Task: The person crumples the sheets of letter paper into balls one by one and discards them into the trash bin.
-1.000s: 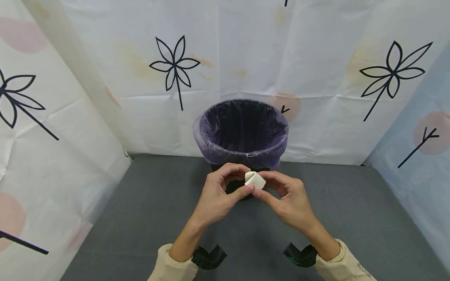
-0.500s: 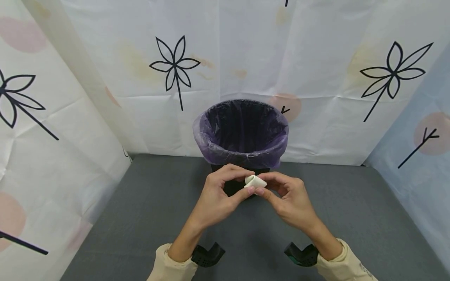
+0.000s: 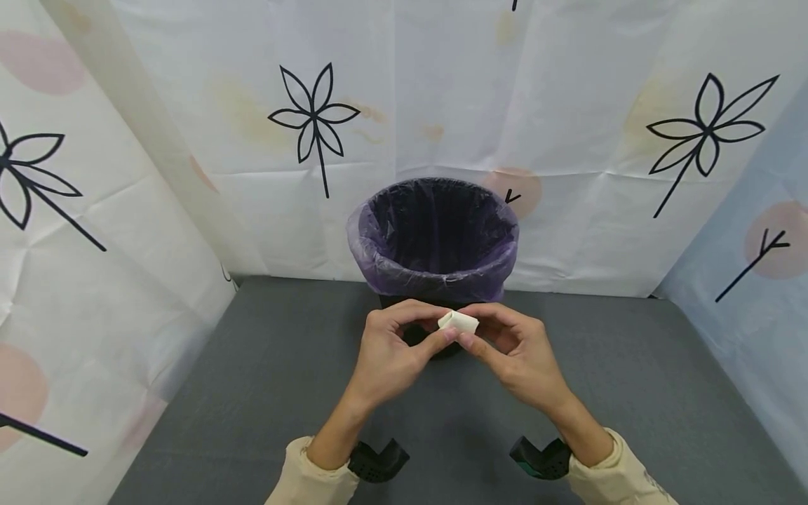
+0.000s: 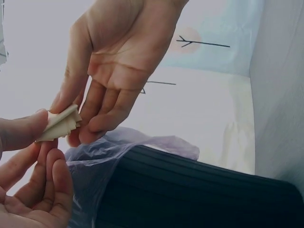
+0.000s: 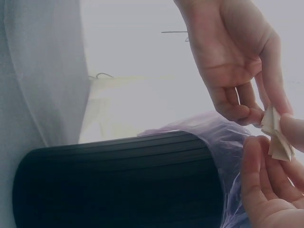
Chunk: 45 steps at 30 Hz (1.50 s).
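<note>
Between my two hands is a small piece of folded cream paper (image 3: 459, 322), with layered edges showing in the left wrist view. My left hand (image 3: 393, 351) pinches its left end between thumb and fingers. On the other end, the thumb and fingertips of my right hand (image 3: 519, 354) pinch it too. The thumbs lie close together on the near side of the paper (image 4: 61, 124). Both hands are raised in front of a black ribbed trash can (image 5: 118, 180), whose rim is covered by a translucent purple bag (image 3: 435, 280).
The trash can stands on a grey cloth surface (image 3: 284, 337) against the back wall. White sheets (image 3: 442, 84) with flower and leaf drawings form the back and sides. Black wrist mounts (image 3: 379, 461) sit on both forearms, by the cream sleeves (image 3: 315, 477).
The folded paper has turned in my fingers and now lies flatter and more sideways. My fingers have shifted slightly on it; the trash can has stayed in place.
</note>
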{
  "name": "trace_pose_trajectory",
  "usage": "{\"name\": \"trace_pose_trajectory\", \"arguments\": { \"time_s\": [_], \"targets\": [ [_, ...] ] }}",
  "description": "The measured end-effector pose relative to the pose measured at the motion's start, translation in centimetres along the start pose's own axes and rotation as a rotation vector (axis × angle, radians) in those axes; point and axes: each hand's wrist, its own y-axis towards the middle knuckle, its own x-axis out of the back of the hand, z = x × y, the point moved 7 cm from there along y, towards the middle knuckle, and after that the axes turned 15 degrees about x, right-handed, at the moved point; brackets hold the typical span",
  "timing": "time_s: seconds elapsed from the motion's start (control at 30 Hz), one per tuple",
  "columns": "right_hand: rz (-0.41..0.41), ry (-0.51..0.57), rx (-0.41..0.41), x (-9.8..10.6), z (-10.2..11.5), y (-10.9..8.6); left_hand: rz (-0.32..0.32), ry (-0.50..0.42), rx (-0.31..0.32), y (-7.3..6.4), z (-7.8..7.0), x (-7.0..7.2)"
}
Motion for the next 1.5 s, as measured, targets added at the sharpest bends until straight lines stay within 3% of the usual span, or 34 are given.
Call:
{"name": "trace_pose_trajectory", "arguments": {
  "time_s": [0.17, 0.47, 0.7, 0.8, 1.0, 1.27, 1.5],
  "targets": [
    [-0.017, -0.049, 0.017, 0.2, 0.1, 0.1, -0.001, -0.033, 0.031, 0.0, 0.1, -0.1],
    [-0.016, -0.089, 0.053, 0.4, 0.6, 0.2, 0.003, 0.036, 0.019, -0.2, -0.5, -0.3],
    [0.016, -0.111, 0.049, 0.6, 0.7, 0.5, 0.026, -0.038, 0.024, -0.1, -0.4, -0.5],
    [0.029, -0.093, 0.067, 0.6, 0.9, 0.8, 0.047, -0.062, 0.054, 0.0, -0.3, -0.6],
    [0.045, -0.021, 0.190, 0.6, 1.5, 1.4, 0.071, -0.107, 0.147, 0.3, -0.1, -0.7],
    [0.046, -0.033, 0.242, 0.5, 1.8, 1.7, 0.036, -0.121, 0.240, 0.2, -0.1, -0.6],
    [0.044, -0.108, 0.171, 0.7, 1.5, 1.8, -0.028, -0.079, 0.194, 0.2, -0.6, -0.4]
  ]
}}
